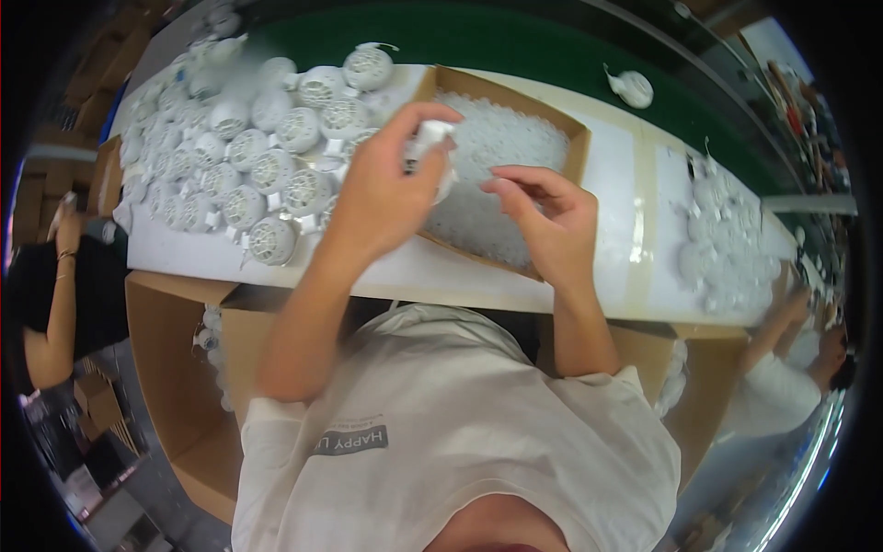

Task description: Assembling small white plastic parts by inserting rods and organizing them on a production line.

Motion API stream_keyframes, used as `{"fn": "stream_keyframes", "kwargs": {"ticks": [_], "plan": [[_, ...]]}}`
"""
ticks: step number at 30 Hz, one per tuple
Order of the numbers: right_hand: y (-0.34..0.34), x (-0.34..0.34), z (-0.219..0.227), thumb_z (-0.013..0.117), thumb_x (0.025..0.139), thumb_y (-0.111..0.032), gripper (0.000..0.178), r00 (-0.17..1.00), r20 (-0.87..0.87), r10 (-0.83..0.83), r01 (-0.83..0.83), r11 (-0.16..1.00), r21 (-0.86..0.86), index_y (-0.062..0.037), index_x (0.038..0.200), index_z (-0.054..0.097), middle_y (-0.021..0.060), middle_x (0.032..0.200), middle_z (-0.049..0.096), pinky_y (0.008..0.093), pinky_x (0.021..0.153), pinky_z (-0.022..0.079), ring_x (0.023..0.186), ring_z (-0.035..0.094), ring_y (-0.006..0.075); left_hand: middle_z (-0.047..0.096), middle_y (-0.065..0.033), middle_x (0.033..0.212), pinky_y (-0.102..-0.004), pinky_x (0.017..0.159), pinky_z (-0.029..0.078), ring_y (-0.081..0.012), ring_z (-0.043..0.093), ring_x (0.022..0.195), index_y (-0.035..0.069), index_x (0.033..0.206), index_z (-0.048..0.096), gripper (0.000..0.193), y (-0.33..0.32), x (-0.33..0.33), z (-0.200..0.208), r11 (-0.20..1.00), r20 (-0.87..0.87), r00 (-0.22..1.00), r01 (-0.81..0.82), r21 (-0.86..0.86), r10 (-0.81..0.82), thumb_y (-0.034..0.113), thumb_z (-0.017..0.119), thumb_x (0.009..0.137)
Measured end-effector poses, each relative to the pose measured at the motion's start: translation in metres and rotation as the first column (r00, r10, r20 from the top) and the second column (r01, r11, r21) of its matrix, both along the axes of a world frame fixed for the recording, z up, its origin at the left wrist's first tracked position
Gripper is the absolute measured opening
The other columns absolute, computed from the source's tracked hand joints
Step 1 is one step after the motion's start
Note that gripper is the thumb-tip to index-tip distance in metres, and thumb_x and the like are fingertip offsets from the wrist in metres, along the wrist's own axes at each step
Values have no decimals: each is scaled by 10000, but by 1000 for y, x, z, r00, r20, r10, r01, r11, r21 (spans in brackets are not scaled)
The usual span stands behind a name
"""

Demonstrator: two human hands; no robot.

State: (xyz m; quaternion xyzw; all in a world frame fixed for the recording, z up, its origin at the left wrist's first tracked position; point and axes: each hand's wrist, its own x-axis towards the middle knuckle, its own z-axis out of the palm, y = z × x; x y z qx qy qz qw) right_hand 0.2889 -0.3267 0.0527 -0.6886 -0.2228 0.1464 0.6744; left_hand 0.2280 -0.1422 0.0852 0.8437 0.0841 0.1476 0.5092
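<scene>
My left hand (386, 184) is closed round a white round unit (445, 179) with a small white block (434, 135) between thumb and fingers. My palm hides most of it. To its right, my right hand (556, 216) hovers over an open cardboard tray (578, 152) full of small clear plastic pieces (501, 138). Its thumb and forefinger come together in a pinch; whatever lies between them is too small to make out. Left of my hands, many white round units with grille-like faces (273, 241) crowd the white tabletop (368, 283).
Behind the table runs a green belt (515, 46) carrying one white unit (633, 89). At the right end lies a heap of white units (722, 239). Open cardboard boxes (184, 405) stand below the front edge. Other people are at the far left (60, 313) and far right (777, 396).
</scene>
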Motion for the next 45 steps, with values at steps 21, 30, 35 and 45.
{"fn": "stream_keyframes", "kwargs": {"ticks": [21, 30, 35, 45], "plan": [[3, -19, 8, 595, 984, -101, 203, 830, -457, 319, -30, 844, 535, -13, 1152, 669, 184, 1034, 742, 249, 599, 470, 700, 708, 202, 667, -37, 965, -217, 774, 451, -79, 576, 860, -1, 1054, 643, 157, -19, -31, -18, 969, 352, 924, -69, -236, 151, 63, 709, 927], [7, -26, 9, 687, 904, -5, 187, 991, 110, 79, -93, 987, 132, 25, 1089, 700, 140, 1051, 724, 239, 720, 473, 875, 670, 166, 667, -77, 947, -234, 726, 457, -111, 568, 777, -15, 1094, 650, 191, -28, -26, -25, 985, 469, 866, -153, -84, 174, 40, 691, 916], [10, -21, 6, 685, 890, 42, 180, 966, 259, 15, -46, 992, 114, 49, 1067, 714, 105, 1020, 698, 246, 772, 469, 903, 613, 134, 664, -127, 929, -287, 729, 484, -186, 596, 768, -39, 1285, 617, 365, -32, -37, -21, 996, 384, 923, -48, 70, 17, 5, 608, 922], [4, -25, 14, 671, 912, 42, 187, 978, 53, 204, -210, 961, 181, 59, 1093, 713, 78, 933, 680, 248, 705, 467, 811, 593, 119, 646, -157, 906, -337, 726, 490, -245, 593, 794, -53, 1408, 526, 458, -35, -51, -16, 981, 441, 897, -60, 186, -29, 3, 527, 954]]}}
